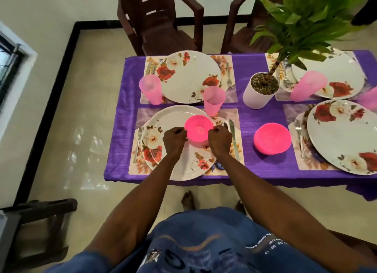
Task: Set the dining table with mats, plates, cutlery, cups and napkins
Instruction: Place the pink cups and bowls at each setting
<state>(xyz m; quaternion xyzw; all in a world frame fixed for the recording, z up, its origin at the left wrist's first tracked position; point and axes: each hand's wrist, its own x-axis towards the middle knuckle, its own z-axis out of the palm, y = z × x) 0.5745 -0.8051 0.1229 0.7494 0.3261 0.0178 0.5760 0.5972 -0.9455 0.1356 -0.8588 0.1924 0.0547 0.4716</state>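
Purple cloth (253,117) covered the table under both hands. Near plate (173,162) lay on its mat (237,117) directly below the hands. Stack of pink bowls (272,138) sat right of the right hand, well apart. Pink bowl (199,130) was between the 2 hands, over the plate; left hand (174,139) and right hand (220,139) each pinched its rim. Cup (214,100) stood just beyond the bowl. Fork (138,142) lay left of the left hand; knife (233,138) just right of the right.
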